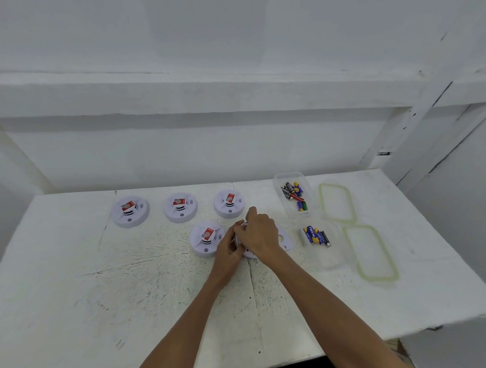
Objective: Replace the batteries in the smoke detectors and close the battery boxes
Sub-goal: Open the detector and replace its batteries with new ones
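Several round white smoke detectors lie on the white table. Three sit in a back row: left [130, 211], middle [180, 207], right [229, 203]. Another [205, 239] lies nearer, each with a red-labelled block on top. One more detector [282, 239] lies under my hands, mostly hidden. My right hand [258, 234] covers it from above, fingers curled on it. My left hand [230, 248] grips its left edge. A clear box [280, 182] at the back holds mixed batteries [294, 192]. A nearer clear box [331, 258] holds blue batteries [315, 235].
Two clear lids with green seals lie to the right of the boxes, one at the back [337, 202], one nearer [370, 252]. The table [122, 289] ends at a front edge near me and a right edge. A white wall and ledge rise behind.
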A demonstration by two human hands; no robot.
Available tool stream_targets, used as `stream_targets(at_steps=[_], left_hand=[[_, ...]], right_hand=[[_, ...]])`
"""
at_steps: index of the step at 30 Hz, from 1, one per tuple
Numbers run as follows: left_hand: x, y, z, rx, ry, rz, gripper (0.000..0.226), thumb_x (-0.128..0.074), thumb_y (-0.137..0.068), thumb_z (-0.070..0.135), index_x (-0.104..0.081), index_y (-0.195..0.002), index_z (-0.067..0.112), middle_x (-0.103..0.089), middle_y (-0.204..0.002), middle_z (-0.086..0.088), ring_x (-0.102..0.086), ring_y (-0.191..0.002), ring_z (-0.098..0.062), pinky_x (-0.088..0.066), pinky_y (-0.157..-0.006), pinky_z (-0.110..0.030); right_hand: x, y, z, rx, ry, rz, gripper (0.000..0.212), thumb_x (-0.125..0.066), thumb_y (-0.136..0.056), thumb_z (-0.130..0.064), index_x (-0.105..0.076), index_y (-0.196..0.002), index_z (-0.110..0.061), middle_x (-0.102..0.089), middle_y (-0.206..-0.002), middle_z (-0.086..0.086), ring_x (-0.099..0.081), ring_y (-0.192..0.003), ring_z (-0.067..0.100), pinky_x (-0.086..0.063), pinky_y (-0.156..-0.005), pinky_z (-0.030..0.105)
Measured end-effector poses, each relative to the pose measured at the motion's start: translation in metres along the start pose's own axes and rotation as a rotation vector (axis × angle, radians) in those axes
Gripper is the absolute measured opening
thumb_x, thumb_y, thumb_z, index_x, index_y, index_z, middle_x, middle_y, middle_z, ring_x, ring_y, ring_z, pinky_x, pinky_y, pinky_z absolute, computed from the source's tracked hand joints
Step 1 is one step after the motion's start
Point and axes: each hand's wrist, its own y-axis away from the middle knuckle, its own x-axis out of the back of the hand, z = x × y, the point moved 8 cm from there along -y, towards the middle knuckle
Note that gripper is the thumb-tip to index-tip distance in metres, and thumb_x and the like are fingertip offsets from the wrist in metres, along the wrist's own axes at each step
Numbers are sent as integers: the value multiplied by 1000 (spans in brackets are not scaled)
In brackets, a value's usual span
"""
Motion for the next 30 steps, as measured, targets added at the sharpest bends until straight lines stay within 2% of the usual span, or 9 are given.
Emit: stream_targets(at_steps=[3,6,8,11,14,17,21,24,30], left_hand=[[-1,-2,-3,2,22,-18,48,-54,-96,16,-55,-145,19,-69,-133,-3,-66,-124,-22,-56,-102,-52],[-3,1,1,0,53,-18,50,-53,-99,13,-52,-148,22,-66,-138,1,-64,-126,-15,-58,-101,-45],[-2,1,4,-3,81,-10,49,-51,-103,6,-50,-149,22,-63,-142,4,-62,-129,-12,-58,-102,-40],[-2,-1,4,21,124,-8,50,-50,-103,0,-52,-148,21,-63,-141,4,-62,-128,-12,-58,-98,-32],[-5,-1,3,44,159,-14,51,-53,-102,-1,-53,-146,22,-64,-141,4,-62,-129,-14,-57,-102,-34],[-11,0,7,62,204,-25,57,-51,-101,-5,-50,-148,27,-62,-140,11,-62,-126,-7,-58,-99,-32],[-20,-3,13,26,199,-24,53,-51,-101,-5,-52,-145,24,-64,-140,2,-65,-123,-11,-59,-98,-36],[-23,-4,10,47,216,-31,59,-50,-97,-10,-54,-140,30,-64,-139,-3,-66,-122,-16,-60,-91,-32],[-24,-5,4,28,196,-68,63,-52,-95,-10,-54,-144,30,-64,-141,3,-63,-126,-14,-59,-90,-28]], right_hand=[[1,5,-5,63,-38,38,31,-47,-93,-36,-47,-117,-16,-65,-92,6,-58,-78,24,-41,-64,31],[6,12,-5,161,-115,78,26,-49,-94,-30,-54,-115,-17,-64,-99,2,-61,-79,22,-41,-64,29],[9,18,-1,225,-186,117,22,-51,-95,-27,-59,-112,-15,-65,-107,2,-64,-82,20,-49,-66,32],[12,24,6,321,-234,134,22,-57,-96,-23,-66,-113,-13,-62,-131,7,-68,-98,23,-56,-82,34],[11,23,12,349,-227,95,22,-56,-98,-17,-66,-117,-11,-62,-131,7,-63,-109,24,-51,-86,32],[12,23,16,356,-211,128,21,-54,-99,-19,-64,-117,-14,-60,-129,1,-52,-122,21,-50,-89,31],[28,27,22,310,-287,253,20,-54,-99,-18,-63,-116,-14,-60,-122,-1,-46,-116,16,-43,-88,20],[45,26,41,204,-358,347,17,-52,-101,-25,-62,-114,-20,-61,-112,-7,-50,-104,11,-46,-81,20],[69,21,106,-42,-458,475,16,-56,-100,-23,-64,-112,-17,-66,-99,-3,-61,-89,19,-54,-79,38]])
